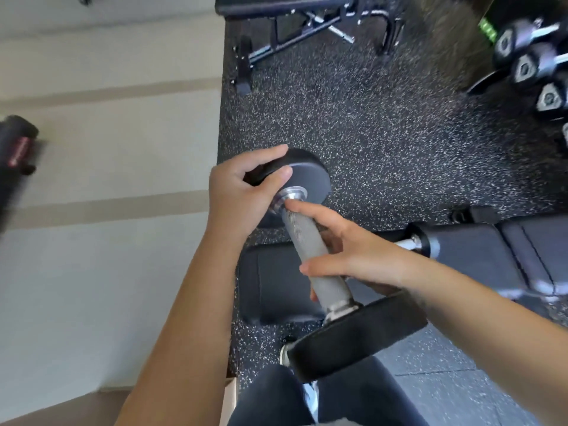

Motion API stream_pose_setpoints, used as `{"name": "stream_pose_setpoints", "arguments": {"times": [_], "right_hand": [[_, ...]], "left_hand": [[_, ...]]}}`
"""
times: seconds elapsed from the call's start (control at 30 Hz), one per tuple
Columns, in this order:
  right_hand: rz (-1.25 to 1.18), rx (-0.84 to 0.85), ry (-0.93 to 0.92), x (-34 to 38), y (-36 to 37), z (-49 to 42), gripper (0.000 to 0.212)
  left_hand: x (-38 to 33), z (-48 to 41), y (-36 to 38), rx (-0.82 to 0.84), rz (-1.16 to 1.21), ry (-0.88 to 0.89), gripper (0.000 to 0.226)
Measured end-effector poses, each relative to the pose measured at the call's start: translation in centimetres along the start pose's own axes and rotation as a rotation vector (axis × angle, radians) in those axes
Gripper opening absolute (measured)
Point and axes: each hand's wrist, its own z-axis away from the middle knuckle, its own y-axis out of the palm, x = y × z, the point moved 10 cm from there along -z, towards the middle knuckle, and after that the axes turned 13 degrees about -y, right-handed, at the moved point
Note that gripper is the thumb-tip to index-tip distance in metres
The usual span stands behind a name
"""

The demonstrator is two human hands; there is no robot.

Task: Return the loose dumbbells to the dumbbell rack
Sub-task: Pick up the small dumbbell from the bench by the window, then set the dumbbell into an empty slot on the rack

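Dumbbell (302, 238) in left hand (236, 195), right hand (362, 256)

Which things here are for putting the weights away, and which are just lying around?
For the job: black round-ended dumbbell with silver handle, gripped by left hand and right hand; dark hex-ended dumbbells on the rack.
Lying about: far black bench, near black padded bench, black roller.

Single head-worn wide-angle view, looking steeply down from above, close over both forearms, speckled rubber floor (399, 155) below, edges blurred
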Motion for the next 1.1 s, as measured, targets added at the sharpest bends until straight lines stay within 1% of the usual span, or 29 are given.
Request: {"name": "stream_pose_setpoints", "arguments": {"times": [0.13,0.27,0.4,0.57,0.67,0.83,0.93,1.1], "right_hand": [[0.002,-0.149,-0.009,2.4,-1.0,2.6,0.074],[-0.010,-0.317,-0.039,5.0,-2.3,5.6,0.074],[-0.037,-0.515,-0.042,7.0,-3.7,9.4,0.074],[-0.030,-0.749,-0.002,8.1,-5.5,15.5,0.075],[-0.017,-0.914,-0.023,9.1,-6.1,20.1,0.076],[0.003,-1.108,-0.032,10.1,-6.2,28.7,0.075],[-0.012,-1.217,-0.040,10.5,-6.3,34.4,0.074],[0.024,-1.390,-0.049,10.2,-6.8,45.0,0.074]], "left_hand": [[-3.8,0.7,2.5,0.130,0.005,0.056,0.033],[-7.8,1.2,5.8,0.263,-0.018,0.157,0.033],[-11.3,2.1,10.2,0.433,0.019,0.218,0.033],[-14.8,5.2,16.7,0.662,0.073,0.278,0.032],[-17.0,8.3,20.9,0.799,0.087,0.328,0.033],[-21.1,15.5,27.6,0.997,0.100,0.434,0.031],[-22.8,20.4,31.6,1.105,0.123,0.437,0.032],[-25.3,29.4,39.0,1.235,0.153,0.466,0.032]]}}
